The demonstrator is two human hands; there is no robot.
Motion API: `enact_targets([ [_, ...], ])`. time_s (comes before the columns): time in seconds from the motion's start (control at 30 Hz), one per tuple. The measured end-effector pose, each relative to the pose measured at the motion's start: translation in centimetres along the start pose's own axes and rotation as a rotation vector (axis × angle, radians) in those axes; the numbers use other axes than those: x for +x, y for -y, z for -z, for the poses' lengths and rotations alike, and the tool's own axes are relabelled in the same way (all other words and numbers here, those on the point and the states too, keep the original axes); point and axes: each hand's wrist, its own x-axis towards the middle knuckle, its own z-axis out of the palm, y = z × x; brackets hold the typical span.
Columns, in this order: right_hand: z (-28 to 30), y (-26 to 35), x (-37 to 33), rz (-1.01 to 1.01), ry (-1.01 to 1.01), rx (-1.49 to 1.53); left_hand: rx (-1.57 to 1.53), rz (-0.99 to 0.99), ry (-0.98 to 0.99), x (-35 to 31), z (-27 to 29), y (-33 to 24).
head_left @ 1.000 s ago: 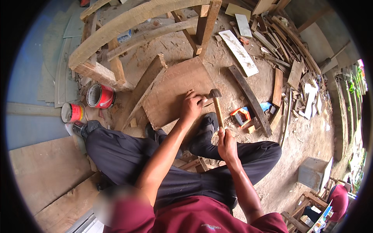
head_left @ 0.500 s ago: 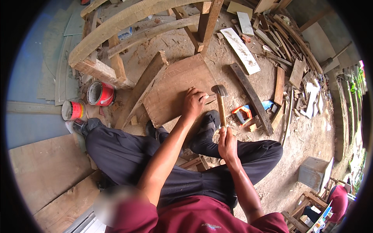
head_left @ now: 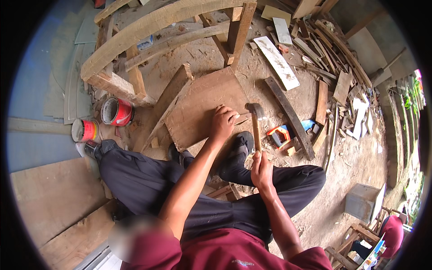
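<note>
My right hand (head_left: 262, 170) is wrapped round the wooden handle of a hammer (head_left: 256, 135), gripping its lower end. The hammer's dark head is up, beside the right edge of a brown plywood panel (head_left: 204, 96). On that panel, near the same edge, rests my left hand (head_left: 222, 122), fingers bent and pinched together. What they pinch, if anything, is too small to make out. A second wooden board (head_left: 168, 105) stands on edge along the panel's left side. Both of my feet are on the ground close to the panel's near edge.
A curved-beam wooden frame (head_left: 148, 33) stands at the far left, above two red paint buckets (head_left: 118, 112). To the right lie an orange-handled handsaw (head_left: 280, 136), a dark plank (head_left: 290, 117), a white board (head_left: 276, 63) and heaped scrap wood (head_left: 344, 85). A metal box (head_left: 362, 201) sits at the lower right.
The panel, the hammer and both hands appear slightly lower in the picture. The hammer's head remains close to my left hand, and both hands keep their grips.
</note>
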Motion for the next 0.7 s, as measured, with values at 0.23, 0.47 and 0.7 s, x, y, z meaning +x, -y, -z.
enact_targets([
  [0.23,-1.2,-0.8,-0.2,0.005,-0.057,-0.053,-0.020,0.043,-0.017,-0.1,0.1,-0.6],
  [0.47,-0.7,0.1,-0.7,-0.003,-0.063,0.019,-0.010,0.051,-0.018,0.0,0.2,-1.0],
  [0.7,-0.6,0.4,-1.0,0.075,-0.131,0.154,-0.021,0.045,-0.016,0.1,0.1,-0.5],
])
